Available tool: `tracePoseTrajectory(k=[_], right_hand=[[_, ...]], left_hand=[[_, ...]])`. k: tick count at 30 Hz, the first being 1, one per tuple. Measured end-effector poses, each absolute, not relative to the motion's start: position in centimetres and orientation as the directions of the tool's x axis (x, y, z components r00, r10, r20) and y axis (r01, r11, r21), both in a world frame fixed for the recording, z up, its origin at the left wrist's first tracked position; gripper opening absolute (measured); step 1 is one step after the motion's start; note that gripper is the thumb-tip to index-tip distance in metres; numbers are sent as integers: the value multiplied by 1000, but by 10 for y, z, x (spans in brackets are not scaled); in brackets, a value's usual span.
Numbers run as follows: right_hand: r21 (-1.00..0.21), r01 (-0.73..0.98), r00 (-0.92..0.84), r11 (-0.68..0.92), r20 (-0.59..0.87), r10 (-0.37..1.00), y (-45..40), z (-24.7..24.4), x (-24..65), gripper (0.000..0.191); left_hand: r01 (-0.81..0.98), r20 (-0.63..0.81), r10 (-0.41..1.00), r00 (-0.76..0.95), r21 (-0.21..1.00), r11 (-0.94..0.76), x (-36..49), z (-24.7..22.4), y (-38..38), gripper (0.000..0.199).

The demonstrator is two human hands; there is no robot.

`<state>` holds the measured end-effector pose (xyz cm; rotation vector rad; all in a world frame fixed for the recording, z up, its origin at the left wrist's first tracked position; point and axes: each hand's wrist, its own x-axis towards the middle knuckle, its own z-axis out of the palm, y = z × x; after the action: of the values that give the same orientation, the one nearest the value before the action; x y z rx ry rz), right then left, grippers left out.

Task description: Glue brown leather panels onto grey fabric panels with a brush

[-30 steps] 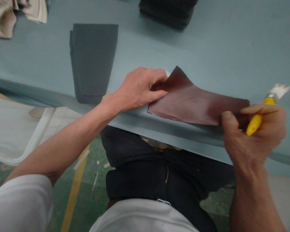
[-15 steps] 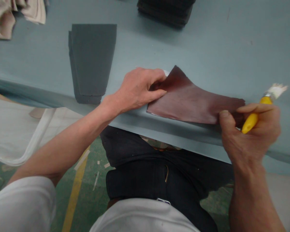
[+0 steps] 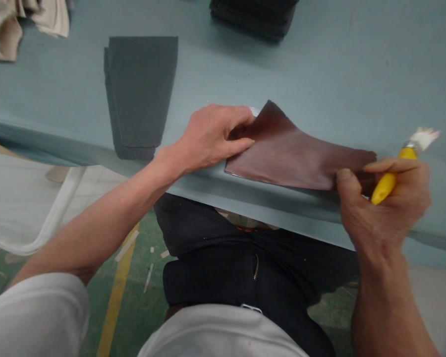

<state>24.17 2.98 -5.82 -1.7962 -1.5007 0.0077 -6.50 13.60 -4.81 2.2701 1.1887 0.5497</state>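
Note:
A reddish-brown leather piece with a curved upper edge is held above the table near its front edge. Its left end is pinched between the thumb and fingers of my left hand. My right hand grips the right end, thumb on top and fingertips hidden beneath. Tucked in that same hand is a brush with a yellow handle, its pale bristles pointing up and to the right. Something small and white shows just behind my left fingers; I cannot make out what it is.
Dark grey tapered pieces lie stacked left of centre on the blue-green table. A black stack stands at the back, beige cloth at the far left. A white-framed object is below the table's left edge.

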Motion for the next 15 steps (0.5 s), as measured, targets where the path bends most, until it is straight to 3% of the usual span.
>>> tracePoseTrajectory(k=[15], right_hand=[[-563,826,313,-19,430,847,30,-59,244,31]], left_hand=[[642,111,827,551,577,-505,-66,-48,136,14]])
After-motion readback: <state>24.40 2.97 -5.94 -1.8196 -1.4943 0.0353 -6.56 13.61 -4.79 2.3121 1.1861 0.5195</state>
